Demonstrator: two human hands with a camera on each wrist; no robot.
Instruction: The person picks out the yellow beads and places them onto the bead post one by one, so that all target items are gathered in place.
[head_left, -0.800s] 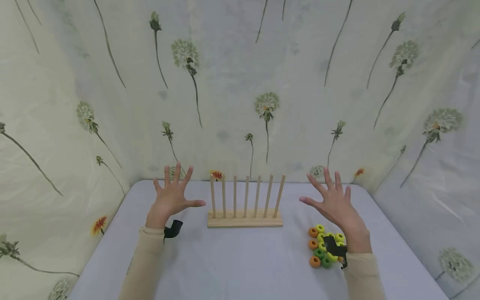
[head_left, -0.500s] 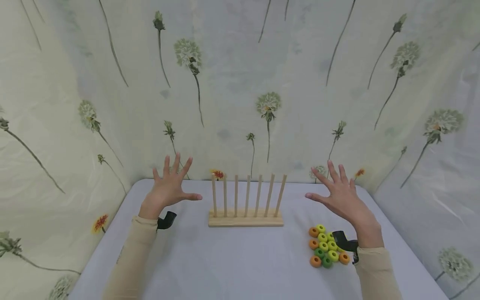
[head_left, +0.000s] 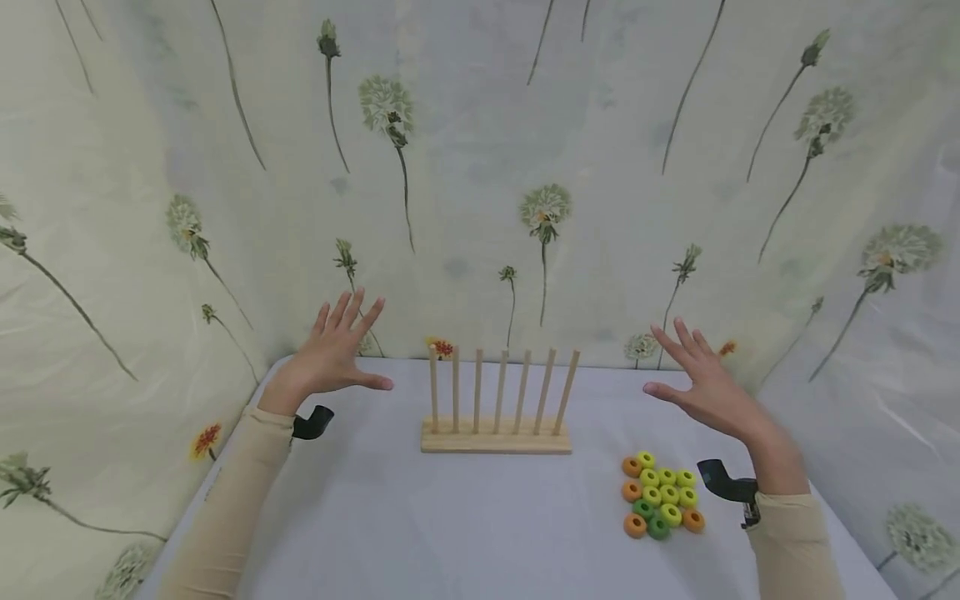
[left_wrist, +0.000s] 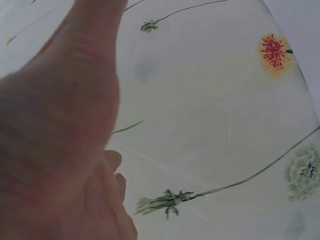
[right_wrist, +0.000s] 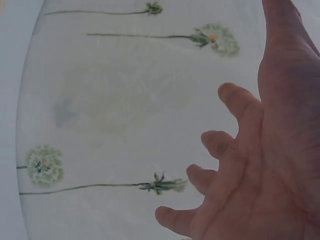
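Observation:
My left hand [head_left: 326, 358] is raised to the left of a wooden peg rack [head_left: 495, 442], its fingers spread and holding nothing. On the other side my right hand [head_left: 705, 379] hovers with fingers apart, likewise holding nothing. Several thin upright dowels stand in a row along the rack's base. Nearer me than the right hand lies a cluster of round beads with holes: orange beads [head_left: 634, 525], yellow beads [head_left: 669, 495] and green beads [head_left: 658, 527]. Each wrist view shows only that hand's palm and fingers against the flowered cloth.
A white table [head_left: 450, 525] bears the rack and the beads. Behind it and at both sides hangs a pale cloth [head_left: 465, 167] printed with dandelions. A black wrist camera [head_left: 313, 422] sticks out from the left wrist, another black camera [head_left: 723, 481] from the right.
Both hands have moved outward, away from the rack, the left one to the left and the right one to the right. The right arm has uncovered the beads. Rack and beads stay in place.

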